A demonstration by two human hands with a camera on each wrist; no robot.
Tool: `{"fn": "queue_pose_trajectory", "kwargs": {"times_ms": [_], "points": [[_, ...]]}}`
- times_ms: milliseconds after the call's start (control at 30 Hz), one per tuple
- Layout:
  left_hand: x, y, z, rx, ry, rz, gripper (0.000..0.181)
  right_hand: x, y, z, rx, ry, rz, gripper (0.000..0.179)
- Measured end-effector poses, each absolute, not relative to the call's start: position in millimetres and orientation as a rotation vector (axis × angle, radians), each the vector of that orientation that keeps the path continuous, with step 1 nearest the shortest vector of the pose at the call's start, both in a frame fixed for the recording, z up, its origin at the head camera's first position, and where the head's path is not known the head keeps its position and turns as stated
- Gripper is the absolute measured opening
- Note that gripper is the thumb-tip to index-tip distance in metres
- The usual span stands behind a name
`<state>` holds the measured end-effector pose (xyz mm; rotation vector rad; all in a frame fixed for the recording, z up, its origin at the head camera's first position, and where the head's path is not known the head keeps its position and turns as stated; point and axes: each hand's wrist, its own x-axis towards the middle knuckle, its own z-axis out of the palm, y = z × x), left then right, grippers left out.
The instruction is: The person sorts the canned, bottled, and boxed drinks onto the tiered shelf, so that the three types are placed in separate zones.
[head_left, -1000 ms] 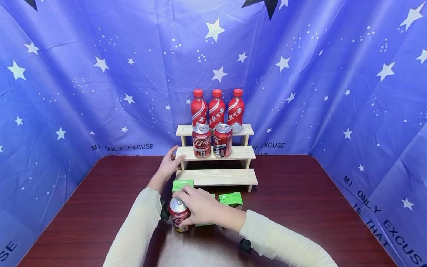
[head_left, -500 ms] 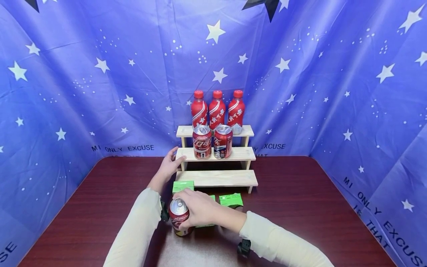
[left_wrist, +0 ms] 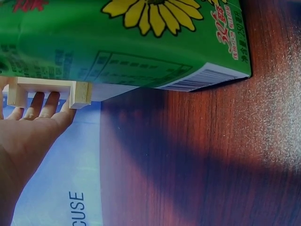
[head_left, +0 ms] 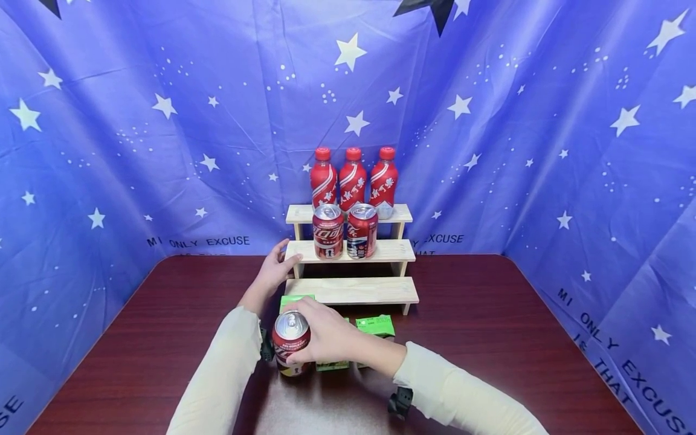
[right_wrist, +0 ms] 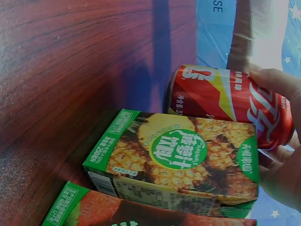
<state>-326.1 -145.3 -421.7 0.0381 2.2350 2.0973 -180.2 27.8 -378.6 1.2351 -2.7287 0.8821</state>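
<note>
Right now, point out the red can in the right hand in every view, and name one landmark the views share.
Head: red can at lower centre, gripped by the right hand.
Left wrist: not in it; only a green carton and the wooden shelf.
Right wrist: upper right, on its side in the picture, behind the pineapple carton.
Shared landmark: the dark wooden table.

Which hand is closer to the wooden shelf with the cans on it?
Left. The left hand touches the left end of the wooden shelf, while the right hand is in front of it, gripping a red can near the green cartons.
</note>
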Motion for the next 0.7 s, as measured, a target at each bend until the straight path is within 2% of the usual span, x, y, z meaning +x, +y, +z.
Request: {"fn": "queue_pose_trajectory", "kwargs": {"times_ms": [233,700], "points": [[-327,-145,-422,0.054,2.213,2.118,0.069,-179,31,-369,1.119,-2.709,1.254,0.076],[-325,-144,-422,0.041,2.195,2.147,0.069,-171,41,-347,1.052,-2.603,1.504,0.073]]}}
